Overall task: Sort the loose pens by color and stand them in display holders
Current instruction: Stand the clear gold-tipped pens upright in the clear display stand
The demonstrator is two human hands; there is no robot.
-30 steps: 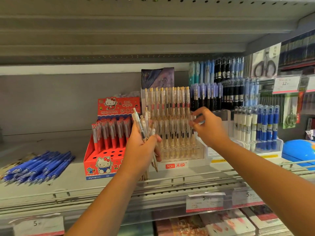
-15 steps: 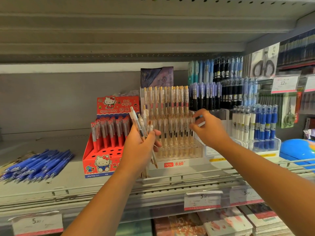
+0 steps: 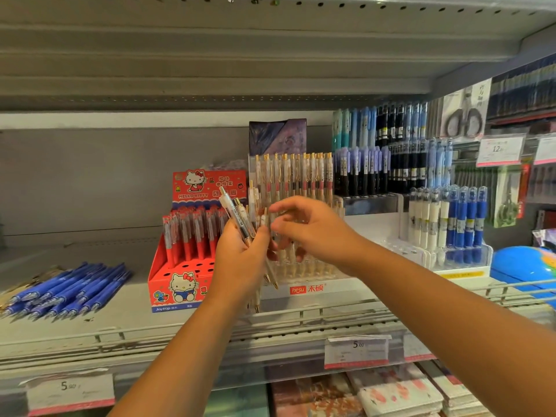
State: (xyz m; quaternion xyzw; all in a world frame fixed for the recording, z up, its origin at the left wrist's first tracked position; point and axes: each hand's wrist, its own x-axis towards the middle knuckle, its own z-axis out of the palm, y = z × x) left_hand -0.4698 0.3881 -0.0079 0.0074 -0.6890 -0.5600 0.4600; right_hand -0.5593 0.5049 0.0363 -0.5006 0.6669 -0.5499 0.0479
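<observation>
**Right hand back from the holder, now at the bundle**

Since half a second ago the right hand has pulled left, away from the right side of the clear holder, and now sits against the pen bundle. The left hand has hardly shifted.

- Pen bundle: clear-barrel pens with gold clips, fanned out, tops up and tilted left, tips poking out below the left hand. Held in front of the clear holder, above the shelf.
- Left grip: fingers wrapped round the bundle's middle, clamped on it.
- Right grip: fingers curled, thumb and forefinger at the top of one pen on the bundle's right edge. Cannot tell if the pinch is closed on it.
- Clear holder: tiered rows of matching gold-clip pens standing upright, white "hesu" base.
- Just left of it: red Hello Kitty box, red pens upright in the back rows, front holes bare.
- Far left: loose blue pens lying flat on the shelf.
- Right: white and blue pens upright in another clear stand, dark and purple pens behind.
- Price tags on the shelf's front rail.
</observation>
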